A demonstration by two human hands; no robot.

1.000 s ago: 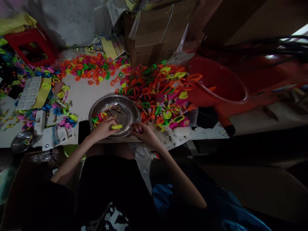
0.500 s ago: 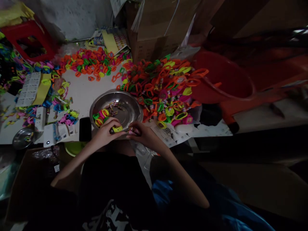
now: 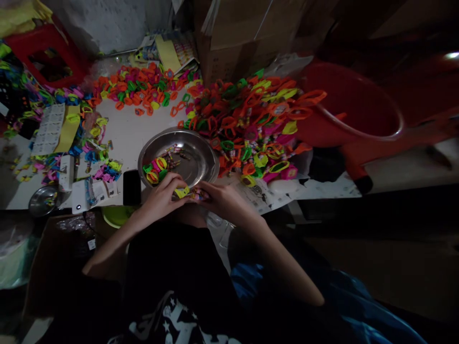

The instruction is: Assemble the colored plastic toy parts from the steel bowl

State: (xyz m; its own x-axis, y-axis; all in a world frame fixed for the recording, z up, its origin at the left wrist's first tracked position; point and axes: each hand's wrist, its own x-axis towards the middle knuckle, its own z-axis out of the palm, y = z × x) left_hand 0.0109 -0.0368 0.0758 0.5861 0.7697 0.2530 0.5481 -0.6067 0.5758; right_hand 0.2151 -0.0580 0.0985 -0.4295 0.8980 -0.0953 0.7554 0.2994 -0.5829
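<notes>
Work appears part-done: left hand (image 3: 163,197) pinches a band (image 3: 182,192), right hand (image 3: 222,200) pinches bits (image 3: 200,194), loose pieces (image 3: 175,153) lying toward eleven o'clock in the bowl (image 3: 214,160).

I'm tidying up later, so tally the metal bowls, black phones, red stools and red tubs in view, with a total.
Metal bowls: 2
Black phone: 1
Red stool: 1
Red tub: 1
Total: 5

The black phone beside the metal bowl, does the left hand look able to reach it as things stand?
Probably yes: the black phone lies near the left hand, uncovered, though that hand holds a yellow piece.
</notes>
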